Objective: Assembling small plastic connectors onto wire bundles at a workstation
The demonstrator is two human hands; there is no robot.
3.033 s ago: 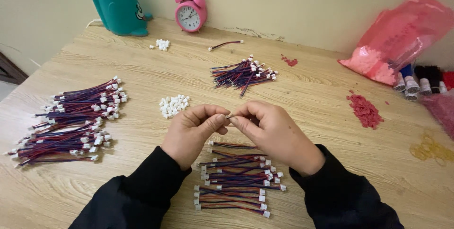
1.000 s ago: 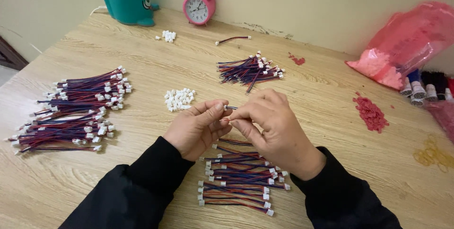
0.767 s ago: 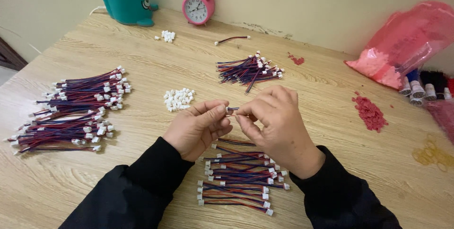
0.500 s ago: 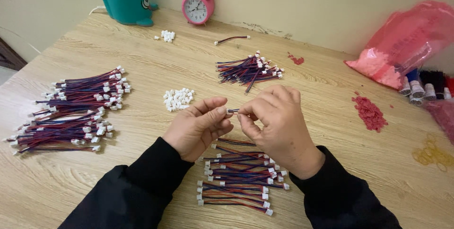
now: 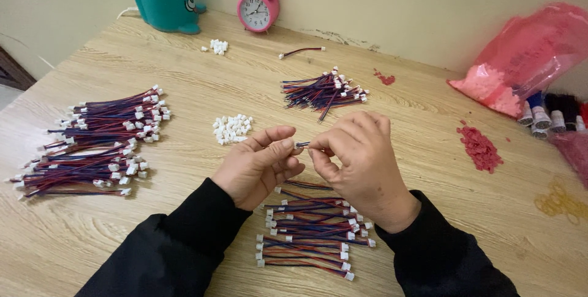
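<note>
Nearest us on the counter (image 5: 429,168) lies a pile of finished wire leads (image 5: 309,236), directly below our hands. Above it, our left hand (image 5: 257,165) and right hand (image 5: 358,162) meet fingertip to fingertip, each pinched shut on an end of a short wire (image 5: 302,145) that runs left to right between them. The loose white plugs (image 5: 231,128) sit just beyond the left hand, nearer to it. Farther off stands a pink alarm clock (image 5: 258,7).

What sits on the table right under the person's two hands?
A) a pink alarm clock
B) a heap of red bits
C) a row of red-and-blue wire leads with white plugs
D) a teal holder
C: the wire leads lie on the table just below the left hand and right hand.
</note>
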